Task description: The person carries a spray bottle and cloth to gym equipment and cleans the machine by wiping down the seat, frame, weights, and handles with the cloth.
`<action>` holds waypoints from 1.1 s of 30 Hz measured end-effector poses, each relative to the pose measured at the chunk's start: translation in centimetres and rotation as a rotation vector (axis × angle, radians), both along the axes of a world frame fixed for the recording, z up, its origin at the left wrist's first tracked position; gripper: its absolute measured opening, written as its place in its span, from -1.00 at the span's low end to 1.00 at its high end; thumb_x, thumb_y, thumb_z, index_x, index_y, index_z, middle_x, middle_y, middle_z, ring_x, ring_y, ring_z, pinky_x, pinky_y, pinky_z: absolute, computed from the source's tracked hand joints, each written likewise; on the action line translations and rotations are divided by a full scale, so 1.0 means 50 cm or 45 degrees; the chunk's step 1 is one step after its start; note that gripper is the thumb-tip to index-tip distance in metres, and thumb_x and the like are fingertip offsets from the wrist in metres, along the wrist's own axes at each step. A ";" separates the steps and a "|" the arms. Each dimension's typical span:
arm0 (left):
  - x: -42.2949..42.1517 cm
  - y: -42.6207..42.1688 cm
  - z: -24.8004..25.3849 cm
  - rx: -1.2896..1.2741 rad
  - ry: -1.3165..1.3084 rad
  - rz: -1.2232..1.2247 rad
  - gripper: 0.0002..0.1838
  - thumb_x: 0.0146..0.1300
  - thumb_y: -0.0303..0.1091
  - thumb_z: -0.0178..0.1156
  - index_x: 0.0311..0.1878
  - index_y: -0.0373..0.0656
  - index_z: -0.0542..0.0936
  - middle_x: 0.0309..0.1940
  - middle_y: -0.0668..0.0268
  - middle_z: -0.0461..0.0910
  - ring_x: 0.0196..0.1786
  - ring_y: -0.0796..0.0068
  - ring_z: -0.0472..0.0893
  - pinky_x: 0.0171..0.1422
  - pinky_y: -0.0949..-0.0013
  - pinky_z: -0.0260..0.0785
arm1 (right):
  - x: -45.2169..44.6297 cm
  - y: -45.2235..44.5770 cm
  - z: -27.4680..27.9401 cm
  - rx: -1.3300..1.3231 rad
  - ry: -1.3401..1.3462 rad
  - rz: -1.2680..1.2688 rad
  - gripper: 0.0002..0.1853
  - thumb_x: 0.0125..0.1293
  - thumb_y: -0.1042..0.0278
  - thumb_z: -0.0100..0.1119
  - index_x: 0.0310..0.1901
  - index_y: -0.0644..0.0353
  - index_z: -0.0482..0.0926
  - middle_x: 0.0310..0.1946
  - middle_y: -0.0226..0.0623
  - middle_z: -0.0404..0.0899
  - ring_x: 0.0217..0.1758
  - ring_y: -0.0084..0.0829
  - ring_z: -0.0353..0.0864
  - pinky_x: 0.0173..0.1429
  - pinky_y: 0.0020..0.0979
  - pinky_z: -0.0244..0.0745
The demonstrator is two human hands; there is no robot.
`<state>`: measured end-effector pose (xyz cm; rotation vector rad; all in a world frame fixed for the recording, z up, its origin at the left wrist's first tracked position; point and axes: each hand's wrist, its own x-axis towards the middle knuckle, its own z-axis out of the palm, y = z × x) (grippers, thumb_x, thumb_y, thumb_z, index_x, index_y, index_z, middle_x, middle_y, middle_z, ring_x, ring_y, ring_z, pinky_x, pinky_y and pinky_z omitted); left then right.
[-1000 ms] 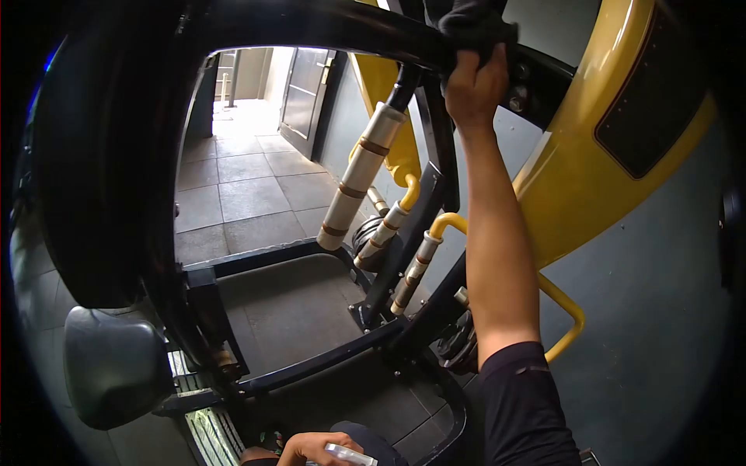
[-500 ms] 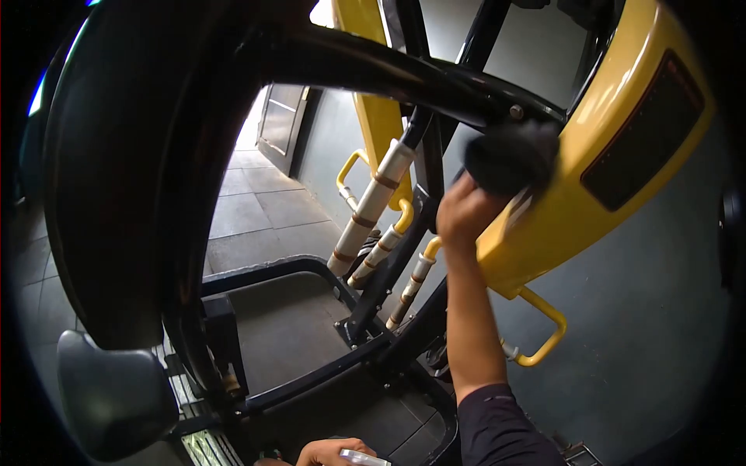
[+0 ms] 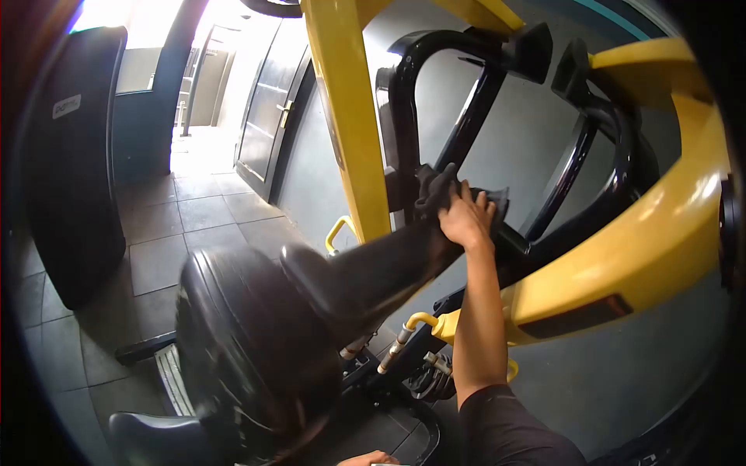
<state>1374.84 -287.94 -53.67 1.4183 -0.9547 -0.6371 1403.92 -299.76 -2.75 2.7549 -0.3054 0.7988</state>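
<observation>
My right hand (image 3: 466,220) presses a dark cloth (image 3: 437,189) onto the black frame of a gym machine, at the far end of a black beam (image 3: 388,268). Its fingers are partly spread over the cloth, which bunches on both sides of them. Only the top of my left hand (image 3: 367,459) shows at the bottom edge. A sliver of something pale lies against its fingers; the rest is cut off.
Yellow arms (image 3: 622,272) of the machine curve in from the right, and a yellow upright (image 3: 350,132) stands left of the cloth. A black padded seat (image 3: 249,342) fills the lower left. Behind are a tiled floor (image 3: 210,210) and a dark door (image 3: 268,109).
My view has swung, bringing the seat and doorway into sight. The right hand, blurred cloth in it before, now rests the cloth on the black frame. The left hand shows less.
</observation>
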 end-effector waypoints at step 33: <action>0.116 0.084 0.421 -0.125 -0.010 -0.513 -0.74 0.25 -0.29 0.35 -0.05 -0.18 0.72 -0.28 0.17 0.73 -0.24 0.24 0.71 -0.12 0.25 0.51 | 0.219 0.106 -0.046 -0.802 0.945 0.285 -0.75 0.18 0.22 0.26 -0.23 0.14 0.83 -0.12 -0.25 0.79 0.27 -0.13 0.51 0.38 -0.15 0.19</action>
